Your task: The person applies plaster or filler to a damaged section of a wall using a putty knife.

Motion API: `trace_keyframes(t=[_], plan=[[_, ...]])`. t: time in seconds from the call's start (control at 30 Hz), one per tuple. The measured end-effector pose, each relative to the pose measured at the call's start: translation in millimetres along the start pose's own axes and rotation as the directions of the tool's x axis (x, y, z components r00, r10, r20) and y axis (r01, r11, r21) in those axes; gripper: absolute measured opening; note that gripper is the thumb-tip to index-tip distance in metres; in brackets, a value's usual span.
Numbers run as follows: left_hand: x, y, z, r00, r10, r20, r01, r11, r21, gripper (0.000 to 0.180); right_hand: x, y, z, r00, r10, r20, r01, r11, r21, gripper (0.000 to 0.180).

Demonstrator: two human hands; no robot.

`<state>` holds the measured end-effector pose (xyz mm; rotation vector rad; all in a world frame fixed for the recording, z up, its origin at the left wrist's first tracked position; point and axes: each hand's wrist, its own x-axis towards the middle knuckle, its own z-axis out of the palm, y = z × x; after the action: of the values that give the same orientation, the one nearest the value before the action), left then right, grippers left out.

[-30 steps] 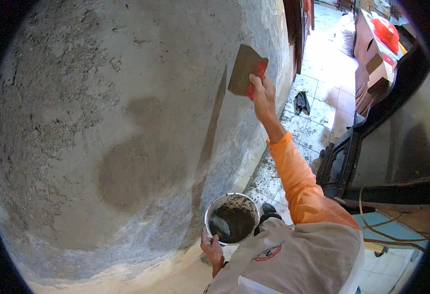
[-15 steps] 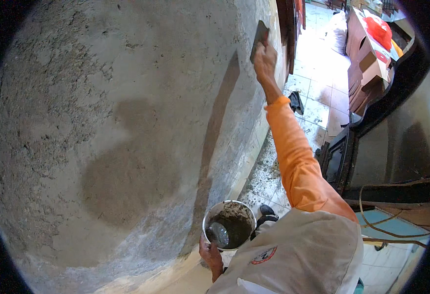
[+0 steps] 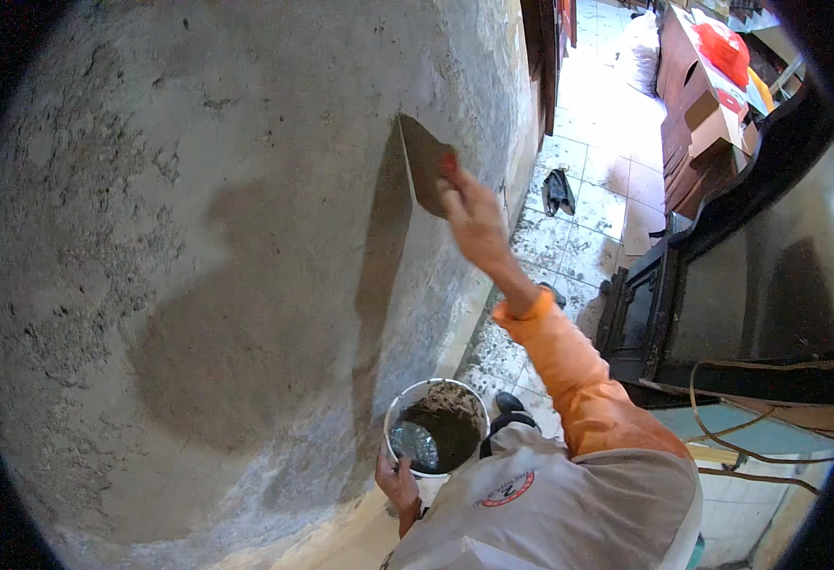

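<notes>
since the earlier frame the right hand (image 3: 474,214) has dropped from high near the top edge of the wall to a lower spot, about mid-height of the view, and the flat grey steel plastering trowel with a red handle (image 3: 423,171) came down with it. right hand is closed around the red handle, fingers wrapped tight, blade pressed flat against the rough grey cement-plastered wall (image 3: 198,190), its edge touching the surface. blade sits just right of a long vertical dark strip of wet plaster (image 3: 379,275) that runs down the wall. a broad darker damp patch (image 3: 217,351) lies further left and lower on the same wall. orange long sleeve (image 3: 569,370) covers the right forearm, reaching up from the lower edge. left hand (image 3: 398,483) is low in the view, clamped on the rim of a round white plastic bucket (image 3: 415,397), fingers curled over the near edge. bucket holds dark grey wet mortar (image 3: 450,427), and sits close to the base of the wall, well below the trowel. white tiled floor (image 3: 607,199) spattered with mortar shows to the right, with a dark pair of sandals (image 3: 557,190) lying on it and brown cardboard boxes (image 3: 697,123) beyond.
</notes>
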<state>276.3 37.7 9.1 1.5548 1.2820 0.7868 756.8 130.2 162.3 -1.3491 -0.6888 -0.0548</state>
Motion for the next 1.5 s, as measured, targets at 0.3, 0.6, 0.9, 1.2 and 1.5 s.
trace_keyframes(t=[0.3,0.6,0.9,1.2,1.5], plan=[[-6.7,21.5,8.4,0.995,-0.095,-0.001,0.095,0.993,0.07,0.058,182.5,56.5,-52.7,0.956,-0.123,-0.267,0.132,0.991,0.016,0.033],[-13.7,66.3,18.6,0.956,-0.291,0.016,0.286,0.948,0.141,0.052,151.0,109.2,-5.1,0.909,-0.416,0.004,0.411,0.896,-0.166,0.047],[2.5,55.9,28.8,0.991,-0.084,0.099,0.079,0.995,0.055,0.057,19.6,101.6,-49.2,0.967,-0.209,0.145,0.208,0.978,0.018,0.044],[-0.5,56.9,36.9,0.993,-0.112,0.043,0.11,0.993,0.044,0.059,169.0,68.5,-13.0,0.967,-0.222,-0.124,0.18,0.942,-0.281,0.031],[4.1,68.9,45.2,0.982,-0.098,0.16,0.078,0.989,0.125,0.058,-80.7,-0.3,0.5,0.895,-0.43,0.116,0.441,0.892,-0.096,0.041]])
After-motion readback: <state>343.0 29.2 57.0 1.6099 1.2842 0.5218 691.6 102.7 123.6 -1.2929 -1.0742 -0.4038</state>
